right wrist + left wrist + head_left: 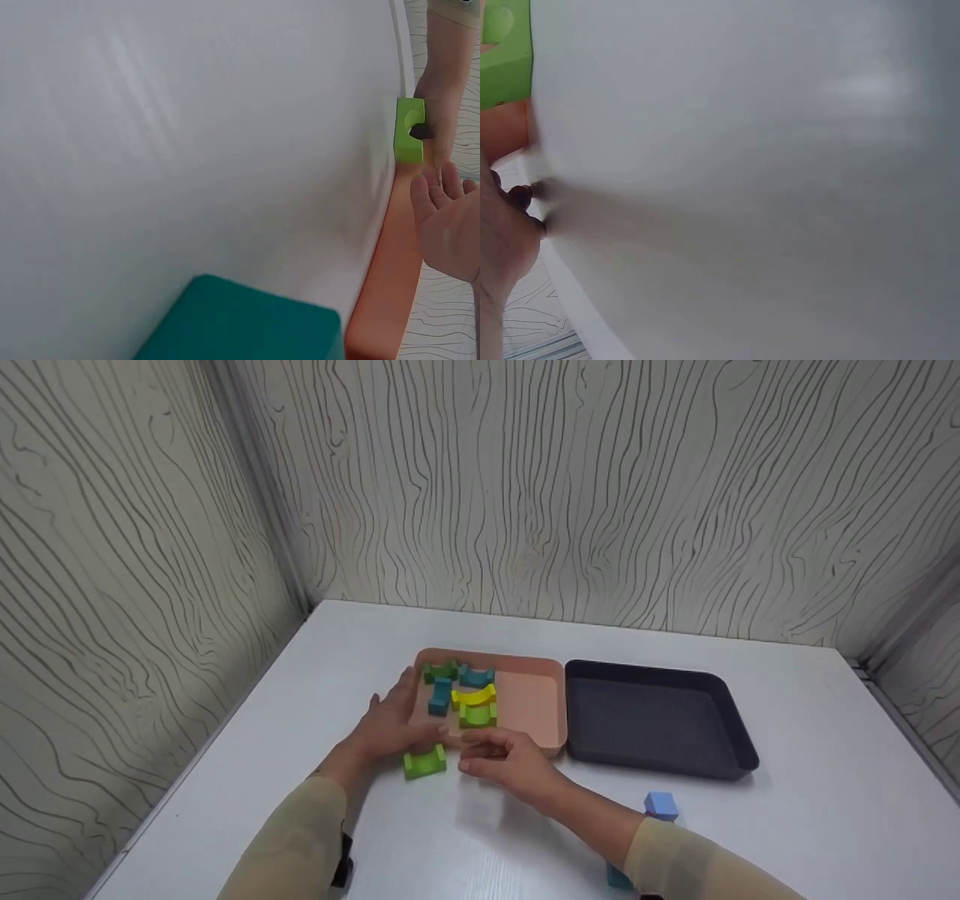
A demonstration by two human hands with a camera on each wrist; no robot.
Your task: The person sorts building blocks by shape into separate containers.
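Sleeves (296,836) of a pale colour cover both forearms, which reach from the tabletop's (817,810) near edge toward the pink tray (532,705). The left hand (384,725) lies at that tray's left edge, fingers extended toward its far left corner, thumb pointing right across the near left corner; it grips nothing. The right hand (517,765) is at the tray's near edge, palm turned left, fingers loosely bent and thumb apart from them, with nothing held between.

On the tabletop, just outside the tray's near left corner, sits a lime green block (425,765) with a curved hollow. It lies just below the left thumb, between the two hands; whether the thumb touches it cannot be told.

Inside the tray, toward the left edge, are a dark green block (441,671) in the far left corner, a teal block (478,678) beside it, a second teal block (439,697) nearer, a yellow arched piece (474,697) and a light green block (478,718) by the near edge.

A dark tray (652,727) stands against the pink tray's right edge. Nearer the tabletop's near edge, the right forearm and sleeve partly hide a light blue block (661,805) and a larger teal piece (247,322).
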